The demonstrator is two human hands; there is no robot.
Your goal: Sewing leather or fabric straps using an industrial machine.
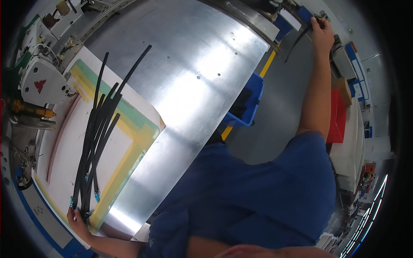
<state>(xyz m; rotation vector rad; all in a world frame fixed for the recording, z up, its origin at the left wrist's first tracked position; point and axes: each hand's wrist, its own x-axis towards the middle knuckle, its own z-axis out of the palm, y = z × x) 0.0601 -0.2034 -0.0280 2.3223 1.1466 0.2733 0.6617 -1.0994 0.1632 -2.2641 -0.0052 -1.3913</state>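
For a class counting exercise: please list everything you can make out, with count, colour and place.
Black strips: several, overlapping, black, mostly across the white panel
White panel: one, white, yellow-green edged, left
Metal table: one, silver, centre
Machine: one, white, upper left
Blue bin: one, blue, right of table
Floor stripe: one, yellow, passing the bin
Red container: one, red, right
Cardboard box: one, brown, right
Held strip: one, dark, upper right
Shirt: one, blue, lower centre
Left hand: one, bare, at strip ends
Right hand: one, bare, gripping held strip
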